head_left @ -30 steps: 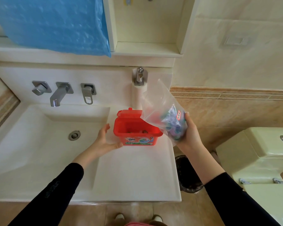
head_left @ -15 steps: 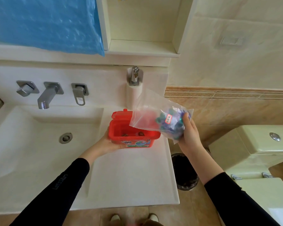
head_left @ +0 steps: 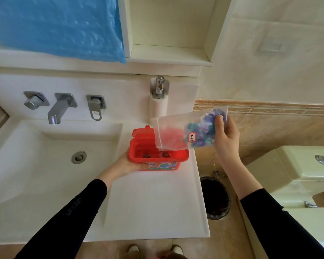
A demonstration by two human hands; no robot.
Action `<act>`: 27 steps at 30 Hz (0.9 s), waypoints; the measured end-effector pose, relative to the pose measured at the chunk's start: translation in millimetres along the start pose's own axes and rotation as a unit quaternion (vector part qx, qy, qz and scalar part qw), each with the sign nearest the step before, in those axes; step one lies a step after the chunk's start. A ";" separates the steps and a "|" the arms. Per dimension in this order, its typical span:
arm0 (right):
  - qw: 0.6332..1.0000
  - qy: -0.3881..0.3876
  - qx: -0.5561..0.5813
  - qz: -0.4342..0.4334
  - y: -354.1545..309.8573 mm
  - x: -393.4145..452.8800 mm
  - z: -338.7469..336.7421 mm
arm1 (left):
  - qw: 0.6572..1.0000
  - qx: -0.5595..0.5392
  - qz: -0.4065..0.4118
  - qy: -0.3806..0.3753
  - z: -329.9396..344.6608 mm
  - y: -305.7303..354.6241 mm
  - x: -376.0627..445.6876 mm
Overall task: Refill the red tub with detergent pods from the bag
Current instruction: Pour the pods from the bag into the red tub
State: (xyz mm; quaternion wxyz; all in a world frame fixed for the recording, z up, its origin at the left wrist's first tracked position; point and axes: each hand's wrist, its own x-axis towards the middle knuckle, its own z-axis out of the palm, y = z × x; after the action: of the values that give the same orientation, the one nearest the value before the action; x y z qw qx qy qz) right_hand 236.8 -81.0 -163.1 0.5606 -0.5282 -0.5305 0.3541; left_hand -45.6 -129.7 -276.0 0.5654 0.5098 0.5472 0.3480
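Tub [head_left: 158, 156] — red boxy plastic, hinged lid up — sits at the glossy white counter's [head_left: 153, 206] right edge, left hand [head_left: 131, 164] clasping its near-left corner. Right hand [head_left: 225, 139] pinches the clear crinkly bag [head_left: 176, 135], now tipped flatter than earlier, mouth over the tub; pods [head_left: 204, 128] bunched at its raised end.

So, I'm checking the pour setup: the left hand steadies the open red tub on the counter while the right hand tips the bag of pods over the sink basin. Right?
Not quite. In the head view the right hand tips the bag of pods over the open red tub, not the sink basin, which lies further left. The rest holds: the left hand steadies the tub on the counter.
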 end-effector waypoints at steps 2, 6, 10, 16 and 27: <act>0.999 -0.006 -0.030 -0.025 -3.3 2.7 2.6 | 1.000 -0.002 -0.002 -0.001 0.6 -0.2 -0.3; 0.993 -0.029 -0.080 -0.084 -10.5 1.5 4.6 | 1.000 0.000 -0.002 0.007 0.6 -1.1 -0.3; 0.988 -0.021 -0.092 -0.119 -12.2 5.1 3.7 | 1.000 0.001 -0.001 0.010 0.5 -0.4 -1.0; 0.982 -0.015 -0.125 -0.141 -10.7 9.3 4.7 | 1.000 -0.006 0.000 0.016 1.2 -0.5 -0.7; 0.964 -0.021 -0.176 -0.199 -14.5 10.3 12.7 | 1.000 -0.026 0.006 0.004 5.0 5.5 -4.3</act>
State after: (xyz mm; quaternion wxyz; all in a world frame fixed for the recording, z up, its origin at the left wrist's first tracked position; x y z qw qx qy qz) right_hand 224.1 -71.2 -148.4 0.5066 -0.4950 -0.6903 0.1474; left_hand -40.5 -133.4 -270.2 0.5739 0.4969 0.5370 0.3679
